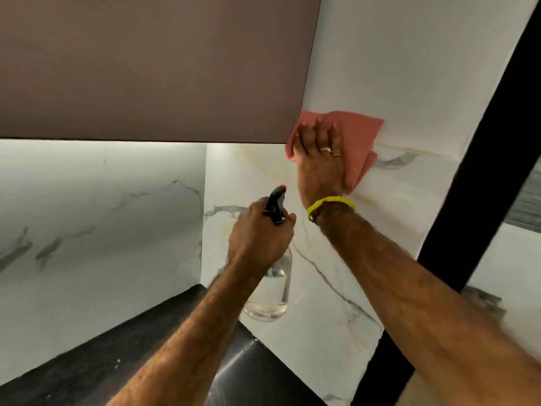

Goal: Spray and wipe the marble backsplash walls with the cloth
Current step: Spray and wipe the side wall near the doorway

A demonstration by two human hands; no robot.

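My right hand (320,158) lies flat with straight fingers on a pink cloth (361,139), pressing it against the white marble backsplash wall (389,200) just right of the upper cabinet's corner. A yellow band circles that wrist. My left hand (259,234) grips the neck of a clear spray bottle (270,297) with a black trigger head and red nozzle tip, held upright below and left of the cloth. The bottle holds clear liquid. A second marble wall (96,218) with grey veins meets the first in a corner at centre.
A brown-grey upper cabinet (152,65) fills the top left, its lit underside above the left wall. A dark countertop (123,338) runs along the bottom left. A black vertical post (456,230) crosses the right side diagonally.
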